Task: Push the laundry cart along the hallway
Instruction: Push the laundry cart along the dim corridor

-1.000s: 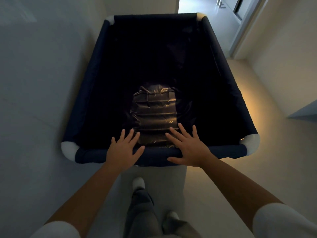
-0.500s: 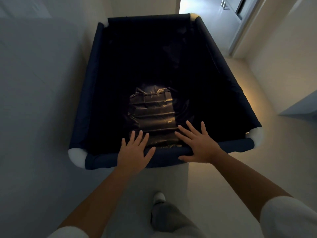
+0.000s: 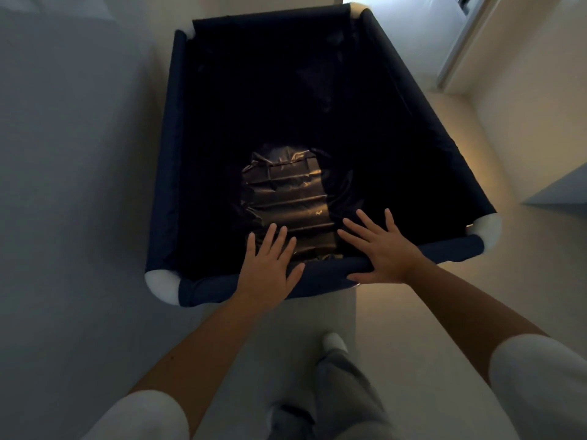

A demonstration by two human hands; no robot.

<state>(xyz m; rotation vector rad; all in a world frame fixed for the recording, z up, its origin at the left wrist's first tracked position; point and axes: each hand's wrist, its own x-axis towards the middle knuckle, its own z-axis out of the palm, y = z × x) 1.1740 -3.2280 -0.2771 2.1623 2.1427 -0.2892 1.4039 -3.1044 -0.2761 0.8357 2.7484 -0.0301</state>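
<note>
Head view: laundry cart [image 3: 317, 274], dark fabric, on hallway floor [image 3: 413, 312] directly ahead. Left hand [image 3: 270, 268] flat, fingers spread, palm on near rim. Right hand [image 3: 381, 249] likewise spread, pressing same rim. Shiny dark bag [image 3: 286, 192] inside cart.

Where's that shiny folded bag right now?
In the head view the shiny folded bag lies on the bottom of the laundry cart, at the near end, just past the fingertips of the left hand and right hand on the near rail.
</note>
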